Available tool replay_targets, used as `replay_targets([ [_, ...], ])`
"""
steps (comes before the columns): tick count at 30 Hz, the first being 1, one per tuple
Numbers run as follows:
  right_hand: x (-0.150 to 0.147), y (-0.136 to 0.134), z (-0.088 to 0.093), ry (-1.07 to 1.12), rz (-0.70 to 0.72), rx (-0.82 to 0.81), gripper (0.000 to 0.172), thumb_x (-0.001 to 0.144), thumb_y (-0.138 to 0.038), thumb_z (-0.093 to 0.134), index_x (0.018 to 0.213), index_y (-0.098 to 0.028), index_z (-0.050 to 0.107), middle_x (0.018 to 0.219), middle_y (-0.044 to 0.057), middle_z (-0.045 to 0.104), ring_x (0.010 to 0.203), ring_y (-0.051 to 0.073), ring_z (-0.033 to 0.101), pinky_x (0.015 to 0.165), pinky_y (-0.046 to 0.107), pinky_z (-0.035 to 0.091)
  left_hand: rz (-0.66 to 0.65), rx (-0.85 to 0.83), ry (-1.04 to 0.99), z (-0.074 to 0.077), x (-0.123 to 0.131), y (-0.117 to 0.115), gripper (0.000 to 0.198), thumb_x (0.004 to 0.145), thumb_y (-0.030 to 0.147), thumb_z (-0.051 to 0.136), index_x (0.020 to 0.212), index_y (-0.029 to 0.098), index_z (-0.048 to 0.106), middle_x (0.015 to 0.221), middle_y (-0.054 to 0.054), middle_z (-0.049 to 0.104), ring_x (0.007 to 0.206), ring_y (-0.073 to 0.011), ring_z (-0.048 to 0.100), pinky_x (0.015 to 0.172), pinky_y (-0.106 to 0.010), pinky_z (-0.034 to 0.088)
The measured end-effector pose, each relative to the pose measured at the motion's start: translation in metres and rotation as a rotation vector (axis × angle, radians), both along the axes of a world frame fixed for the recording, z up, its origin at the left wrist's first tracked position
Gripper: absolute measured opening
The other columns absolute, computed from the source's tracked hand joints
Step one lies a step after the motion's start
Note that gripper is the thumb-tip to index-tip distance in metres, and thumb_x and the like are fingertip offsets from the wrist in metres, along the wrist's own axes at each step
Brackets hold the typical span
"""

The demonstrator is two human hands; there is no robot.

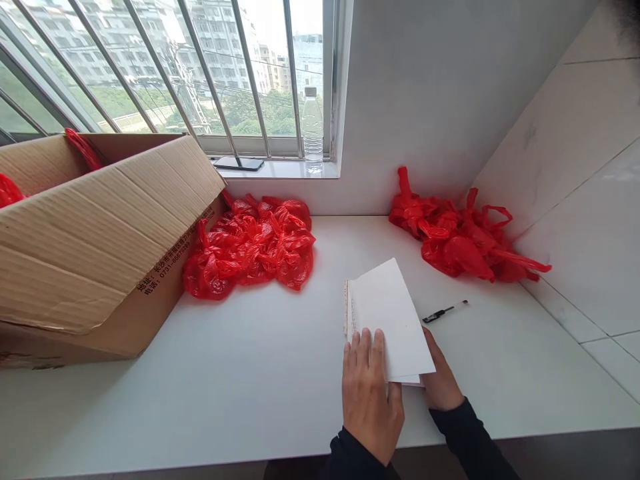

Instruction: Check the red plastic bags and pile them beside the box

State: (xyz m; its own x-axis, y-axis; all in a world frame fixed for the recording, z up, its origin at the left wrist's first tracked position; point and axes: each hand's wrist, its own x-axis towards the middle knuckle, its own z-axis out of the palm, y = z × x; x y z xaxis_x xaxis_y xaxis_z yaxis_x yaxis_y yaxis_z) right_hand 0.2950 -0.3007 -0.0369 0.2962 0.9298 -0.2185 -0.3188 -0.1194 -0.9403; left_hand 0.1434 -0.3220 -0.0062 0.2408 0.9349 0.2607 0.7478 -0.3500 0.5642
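A small white pad of paper lies on the white table in front of me. My left hand rests flat on its near left corner, fingers stretched out and together. My right hand is at the pad's near right edge, with its fingers tucked under the top sheets, which are slightly lifted. A black pen lies on the table just right of the pad, untouched.
An open cardboard box stands at the left with red bags inside. Red plastic bags are heaped beside it and in the right corner. A water bottle and a phone sit on the windowsill.
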Motion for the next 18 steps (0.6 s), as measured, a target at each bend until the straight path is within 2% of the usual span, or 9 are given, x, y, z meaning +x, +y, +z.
replay_targets([
  [4,-0.002,0.003,0.004,0.049,0.039,-0.081,0.062,0.080,-0.052,0.075,0.133,-0.029,0.051,0.117,0.006,0.075,0.106,0.032,0.071,0.086,0.046,0.060,0.028,0.026,-0.089,0.005,-0.011,0.007,0.079,0.075,-0.001,0.048,0.151,0.015,0.036,0.150,-0.014,0.049,0.144,-0.0317,0.040,0.118,-0.057,0.036],
  [7,-0.004,0.004,0.006,0.065,0.036,-0.079,0.064,0.080,-0.052,0.076,0.134,-0.030,0.050,0.122,0.006,0.073,0.107,0.030,0.070,0.087,0.044,0.060,0.032,0.047,-0.128,0.010,-0.017,0.009,0.075,0.081,0.003,0.050,0.153,0.016,0.031,0.147,-0.014,0.050,0.140,-0.0279,0.043,0.116,-0.051,0.040],
  [9,-0.005,0.004,0.007,0.071,0.037,-0.068,0.063,0.081,-0.051,0.075,0.134,-0.031,0.049,0.123,0.005,0.072,0.108,0.030,0.070,0.088,0.044,0.059,0.030,0.081,-0.140,0.013,-0.017,0.008,0.074,0.085,0.005,0.050,0.155,0.018,0.027,0.148,-0.012,0.048,0.141,-0.0261,0.039,0.117,-0.048,0.039],
  [13,-0.001,0.001,0.005,0.061,0.049,-0.063,0.057,0.083,-0.049,0.074,0.131,-0.031,0.051,0.121,0.005,0.073,0.108,0.029,0.069,0.090,0.044,0.057,-0.008,0.133,-0.082,0.013,-0.003,-0.005,0.076,0.084,0.000,0.048,0.155,0.018,0.028,0.150,-0.012,0.045,0.142,-0.0284,0.035,0.115,-0.050,0.039],
  [18,0.006,-0.003,-0.004,0.020,0.021,-0.023,0.057,0.072,-0.045,0.082,0.121,-0.029,0.058,0.123,0.004,0.072,0.114,0.030,0.066,0.098,0.043,0.053,0.013,0.201,-0.012,0.004,0.018,-0.016,0.062,0.086,-0.005,0.044,0.144,0.018,0.046,0.134,-0.015,0.058,0.126,-0.0321,0.050,0.102,-0.053,0.048],
])
